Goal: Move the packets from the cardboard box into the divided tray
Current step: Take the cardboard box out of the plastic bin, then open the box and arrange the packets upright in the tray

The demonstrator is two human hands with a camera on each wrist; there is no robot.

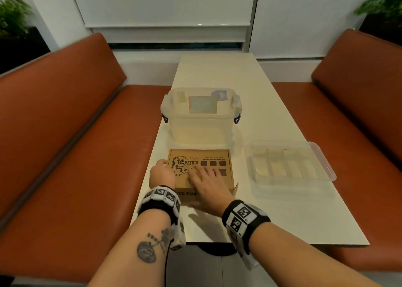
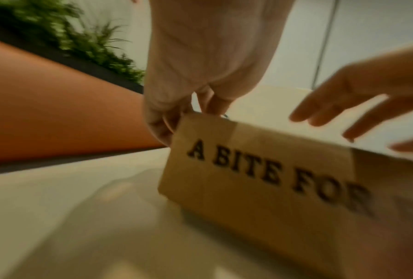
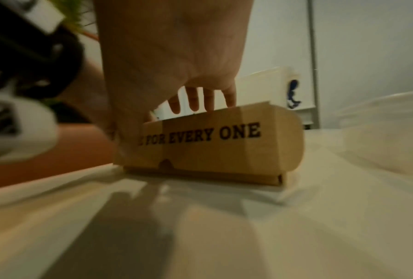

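The brown cardboard box [image 1: 208, 158] lies closed on the white table [image 1: 250, 104] near its front edge, so no packets show. My left hand [image 1: 162, 167] grips the box's left edge, fingers curled at the near left corner [image 2: 174, 120]. My right hand [image 1: 204, 178] lies over the lid with straight, spread fingers [image 3: 200, 102]. In the wrist views the box front [image 3: 212, 149] reads "A BITE FOR EVERY ONE" [image 2: 260, 179]. The clear divided tray [image 1: 326, 169] sits to the right of the box, apart from both hands.
A clear plastic storage bin [image 1: 200, 123] with a clipped lid stands just behind the box. Orange bench seats [image 1: 76, 156] flank the narrow table on both sides. The table's near edge [image 1: 282, 243] is close to my wrists. Plants stand in the far corners.
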